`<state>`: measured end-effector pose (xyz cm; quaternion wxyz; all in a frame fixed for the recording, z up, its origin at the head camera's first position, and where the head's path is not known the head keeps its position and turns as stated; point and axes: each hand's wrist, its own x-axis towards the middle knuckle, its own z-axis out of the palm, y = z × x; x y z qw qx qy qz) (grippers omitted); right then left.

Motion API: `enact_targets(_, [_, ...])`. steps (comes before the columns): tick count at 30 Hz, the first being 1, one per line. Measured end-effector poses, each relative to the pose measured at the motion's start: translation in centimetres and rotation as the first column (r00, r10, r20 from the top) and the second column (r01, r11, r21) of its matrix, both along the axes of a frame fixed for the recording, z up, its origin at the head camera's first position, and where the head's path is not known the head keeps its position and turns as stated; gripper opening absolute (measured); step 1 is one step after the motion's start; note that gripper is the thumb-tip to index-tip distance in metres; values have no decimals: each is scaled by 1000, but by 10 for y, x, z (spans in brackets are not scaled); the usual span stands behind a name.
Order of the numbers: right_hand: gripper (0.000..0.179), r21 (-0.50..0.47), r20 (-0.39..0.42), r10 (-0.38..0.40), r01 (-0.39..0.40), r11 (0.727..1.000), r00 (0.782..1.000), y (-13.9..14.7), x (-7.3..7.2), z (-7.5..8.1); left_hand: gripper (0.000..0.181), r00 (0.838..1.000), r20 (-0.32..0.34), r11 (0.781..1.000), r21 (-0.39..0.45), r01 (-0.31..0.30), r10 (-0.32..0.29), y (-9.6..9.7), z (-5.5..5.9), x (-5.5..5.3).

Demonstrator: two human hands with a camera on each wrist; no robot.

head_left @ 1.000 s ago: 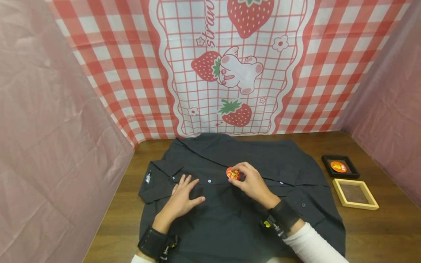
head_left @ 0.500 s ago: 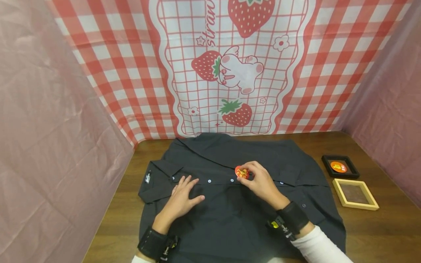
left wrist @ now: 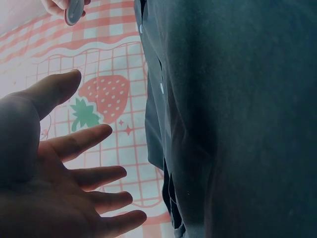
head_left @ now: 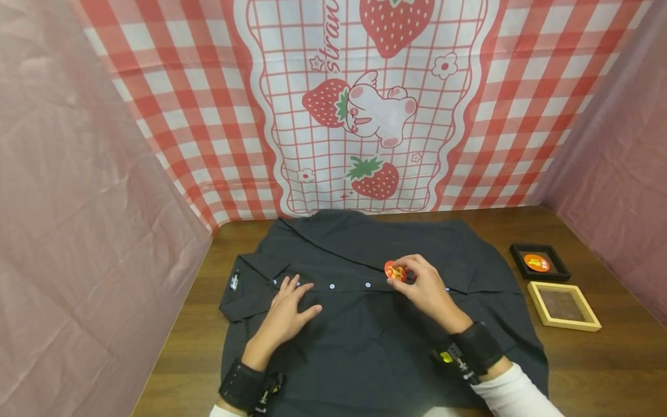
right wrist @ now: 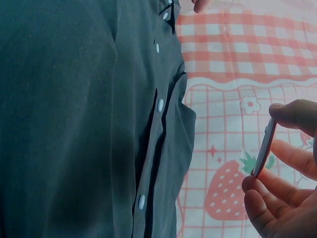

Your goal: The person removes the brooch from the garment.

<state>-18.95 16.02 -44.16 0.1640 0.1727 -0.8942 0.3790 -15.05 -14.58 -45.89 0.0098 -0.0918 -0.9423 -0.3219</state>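
A dark button-up shirt [head_left: 333, 347] lies spread on the table, its collar [head_left: 252, 284] to the left and its pale-buttoned placket running across. My right hand [head_left: 427, 292] pinches a round red badge [head_left: 394, 271] with a yellow picture by its edge, over the placket. Edge-on in the right wrist view, the badge [right wrist: 264, 148] sits between thumb and fingertips, apart from the cloth. Its grey back [left wrist: 74, 12] shows in the left wrist view. Near the collar, my left hand [head_left: 286, 315] is over the shirt, fingers spread and holding nothing; the left wrist view shows them clear of the cloth.
On the wooden table [head_left: 578, 370] at the right stand a black square frame [head_left: 563, 272] with an orange round badge [head_left: 537, 263] in it and a pale wooden frame [head_left: 542, 307]. A strawberry-print cloth [head_left: 365, 116] hangs behind; pink cloths [head_left: 94, 231] hang at the sides.
My right hand has moved to the right along the placket with the red badge, uncovering a button to its left. The left hand has stayed nearly still.
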Motion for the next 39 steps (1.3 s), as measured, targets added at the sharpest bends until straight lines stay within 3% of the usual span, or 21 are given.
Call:
enact_targets(9, [34, 1, -4, -24, 24, 1000, 1000, 10, 1, 0, 54, 1000, 18, 1000, -4, -6, 6, -1, 0, 0])
enact_targets(17, [34, 3, 2, -65, 65, 998, 998, 19, 2, -2, 64, 1000, 25, 1000, 8, -5, 5, -1, -2, 1])
enact_targets(39, [31, -25, 12, -132, 133, 991, 991, 37, 6, -3, 59, 1000, 18, 1000, 17, 2, -2, -2, -2, 0])
